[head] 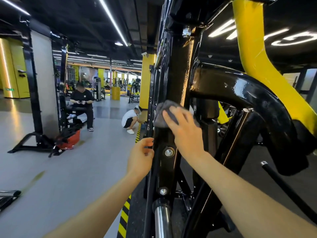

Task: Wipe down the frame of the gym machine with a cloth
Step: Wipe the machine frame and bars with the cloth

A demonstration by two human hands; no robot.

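Black glossy post: the upright steel post of the gym machine frame [178, 69] rises up the middle of the view, its paint wet-looking and streaked with reflected ceiling light.
Right hand: the right hand [184, 127] lies flat on the post with fingers spread straight, pressing the cloth against it.
Cloth: a crumpled grey cloth [163, 114] sits under those fingers on the left face of the post, bunched out past the fingertips.
Left hand: the left hand [141, 156] is below the cloth at the post's left edge, fingers loosely curled, fingertips touching or nearly touching the metal; it holds nothing.
Bolts: two round silver bolts [169, 152] are set in the post just below the right hand, one above the other.
Chrome bar: a polished chrome cylinder [161, 219] stands at the foot of the post.
Curved tube: a thick black curved tube [240, 88] branches from the post to the right, and a yellow painted arm [257, 57] crosses behind it.
Floor: smooth grey gym flooring [60, 169] spreads left of the post, with yellow-and-black hazard tape [125, 213] along the machine's base.
Bag: a red bag [70, 140] lies on the floor left of the post.
People: beyond it a seated person in black [82, 103] and a crouching person in white [131, 118].
Ceiling: long white light strips [111, 19] run across a dark ceiling above the post.
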